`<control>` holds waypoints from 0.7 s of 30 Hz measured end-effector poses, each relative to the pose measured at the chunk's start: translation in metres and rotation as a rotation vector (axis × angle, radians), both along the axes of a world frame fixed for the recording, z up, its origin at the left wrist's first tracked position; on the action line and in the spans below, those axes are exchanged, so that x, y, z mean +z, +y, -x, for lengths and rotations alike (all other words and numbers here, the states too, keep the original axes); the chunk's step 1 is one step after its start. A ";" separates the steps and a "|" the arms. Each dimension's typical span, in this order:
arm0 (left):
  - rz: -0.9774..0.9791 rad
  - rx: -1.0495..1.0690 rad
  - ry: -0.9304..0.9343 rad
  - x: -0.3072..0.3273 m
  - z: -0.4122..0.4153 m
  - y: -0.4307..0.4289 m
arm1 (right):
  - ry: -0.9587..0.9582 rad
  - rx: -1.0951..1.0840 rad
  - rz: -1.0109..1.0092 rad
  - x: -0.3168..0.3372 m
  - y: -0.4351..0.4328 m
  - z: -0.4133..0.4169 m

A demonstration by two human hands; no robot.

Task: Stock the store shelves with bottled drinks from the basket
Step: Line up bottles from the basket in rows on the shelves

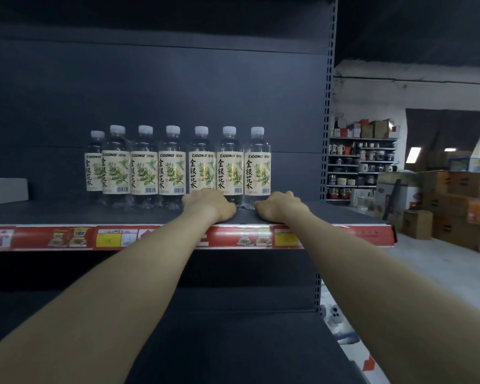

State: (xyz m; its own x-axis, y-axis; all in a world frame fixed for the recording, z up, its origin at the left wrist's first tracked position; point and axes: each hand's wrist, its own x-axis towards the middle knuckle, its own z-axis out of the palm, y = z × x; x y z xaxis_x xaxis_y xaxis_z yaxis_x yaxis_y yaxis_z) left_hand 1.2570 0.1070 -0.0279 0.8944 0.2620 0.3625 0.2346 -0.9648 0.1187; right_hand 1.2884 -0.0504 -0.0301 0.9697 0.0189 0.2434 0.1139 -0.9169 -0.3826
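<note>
The dark shelf unit fills most of the view, and its upper shelf board has a red price strip along the front edge. The left forearm and the right forearm stretch forward over this edge, almost parallel. Toward the back of the board stands the row of seven bottles, upright and close side by side, with white caps and pale labels. To the right, beyond the unit, there are stacked cardboard boxes and a far rack with cups. The left hand lies palm down on the board and hides the feet of the fifth and sixth bottle; whether its fingers grip one I cannot tell. The right hand rests on the board with bent fingers, just beside the foot of the seventh bottle; its grip I also cannot tell. A gray box lies at the far left.
</note>
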 end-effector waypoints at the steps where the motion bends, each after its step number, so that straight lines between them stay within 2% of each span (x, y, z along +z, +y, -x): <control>1: 0.002 -0.003 0.001 0.000 0.000 0.001 | -0.012 0.006 -0.010 0.000 -0.001 0.000; 6: 0.075 -0.033 0.090 0.004 0.006 0.001 | -0.052 0.050 -0.037 0.002 -0.005 0.006; 10: 0.145 -0.133 0.153 0.014 0.028 -0.003 | -0.025 0.106 -0.046 0.016 -0.014 0.025; 13: 0.280 -0.311 0.019 0.014 0.051 -0.005 | -0.070 0.214 -0.091 0.021 -0.020 0.052; 18: 0.571 -0.540 -0.358 -0.008 0.122 -0.016 | -0.439 0.436 -0.323 -0.014 -0.026 0.116; 21: 0.749 -0.581 -0.288 -0.044 0.156 -0.015 | -0.478 0.547 -0.422 -0.060 -0.025 0.154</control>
